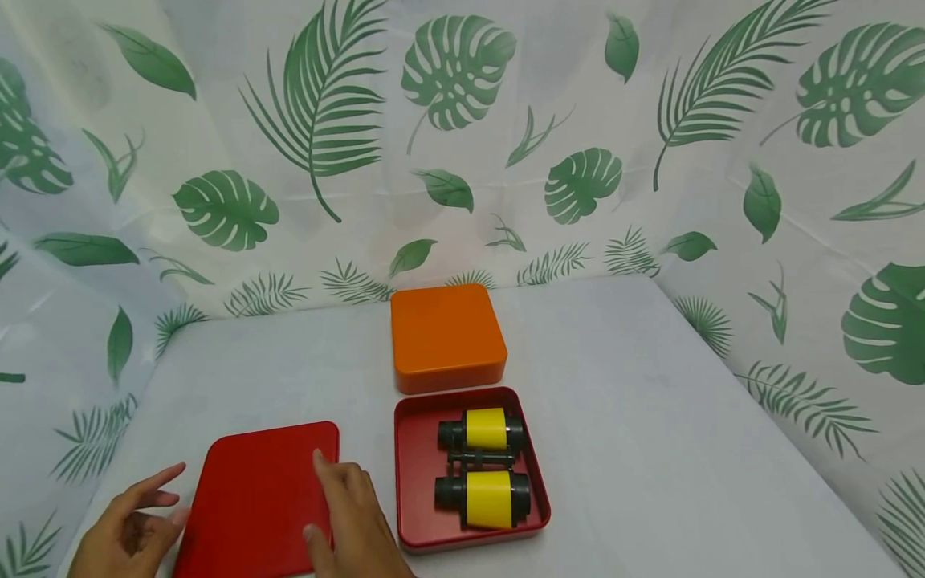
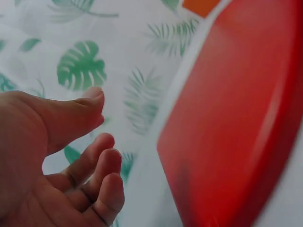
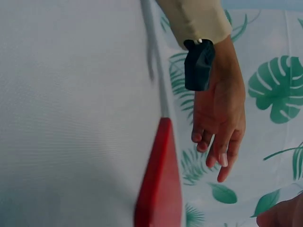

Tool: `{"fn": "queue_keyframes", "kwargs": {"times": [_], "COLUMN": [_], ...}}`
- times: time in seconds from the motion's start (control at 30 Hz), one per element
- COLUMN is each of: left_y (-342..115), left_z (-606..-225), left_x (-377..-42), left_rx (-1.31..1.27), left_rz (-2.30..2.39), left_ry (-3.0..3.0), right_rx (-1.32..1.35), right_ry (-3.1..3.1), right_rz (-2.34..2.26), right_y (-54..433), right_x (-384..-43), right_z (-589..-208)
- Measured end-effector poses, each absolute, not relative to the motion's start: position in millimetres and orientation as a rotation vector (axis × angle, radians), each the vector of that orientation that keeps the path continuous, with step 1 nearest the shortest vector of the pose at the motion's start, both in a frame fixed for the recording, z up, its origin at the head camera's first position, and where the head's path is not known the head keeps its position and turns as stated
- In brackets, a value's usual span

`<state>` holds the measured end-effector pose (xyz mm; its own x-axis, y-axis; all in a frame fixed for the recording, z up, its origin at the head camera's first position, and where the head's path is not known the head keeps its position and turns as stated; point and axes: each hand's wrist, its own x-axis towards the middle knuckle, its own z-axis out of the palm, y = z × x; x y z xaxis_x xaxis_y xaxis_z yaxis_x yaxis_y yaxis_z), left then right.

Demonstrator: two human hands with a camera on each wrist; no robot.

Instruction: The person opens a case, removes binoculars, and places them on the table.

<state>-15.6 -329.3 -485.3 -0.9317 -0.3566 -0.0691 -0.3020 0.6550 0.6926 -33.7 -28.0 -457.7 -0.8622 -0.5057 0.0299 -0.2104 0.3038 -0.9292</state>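
Note:
A flat red lid [image 1: 256,498] with rounded corners lies on the white cloth at the front left. Just off its left edge is my left hand [image 1: 133,522], its fingers loosely bent and holding nothing. The left wrist view has a gap between these fingers [image 2: 106,189] and the lid [image 2: 227,113]. My right hand [image 1: 354,522] hovers over the lid's right edge, thumb and fingers spread apart. To the right of this hand, an open red box [image 1: 419,482] contains yellow and black binoculars [image 1: 487,498], set toward its right side.
An orange box [image 1: 448,329] stands directly behind the red one. White cloth [image 1: 650,449] covers the table, and leaf-patterned fabric [image 1: 462,160] rises at the back and both sides. In the right wrist view, a beige sleeve [image 3: 199,19] and dark strap [image 3: 198,66] show on the left arm.

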Motion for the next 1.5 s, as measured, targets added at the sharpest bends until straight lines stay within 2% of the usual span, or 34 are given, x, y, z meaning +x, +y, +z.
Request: {"fn": "queue_keyframes", "kwargs": {"times": [0.23,0.47,0.8,1.17,1.5], "left_y": [-288,-249,-201,-169,-147], "left_z": [-459,-435,-404,-403,-408], "left_x": [-17,-22,-25,-35,-41], "left_rx": [0.448,0.294,0.111,-0.113,-0.015], "left_rz": [-1.152,-1.26,-1.458,-1.687,-1.795], "left_ry": [-2.6,-2.522,-2.424,-2.336,-2.42], "right_rx": [-0.78,-0.587,-0.574,-0.303,-0.194], "right_ry": [2.379,2.411,2.6,2.768,2.888], "right_rz": [-1.59,-1.541,-1.596,-1.595,-1.497], "right_y": [-14,7,47,81,108], "right_x": [-29,-34,-46,-55,-57], "right_z": [-439,-417,-407,-405,-412]}}
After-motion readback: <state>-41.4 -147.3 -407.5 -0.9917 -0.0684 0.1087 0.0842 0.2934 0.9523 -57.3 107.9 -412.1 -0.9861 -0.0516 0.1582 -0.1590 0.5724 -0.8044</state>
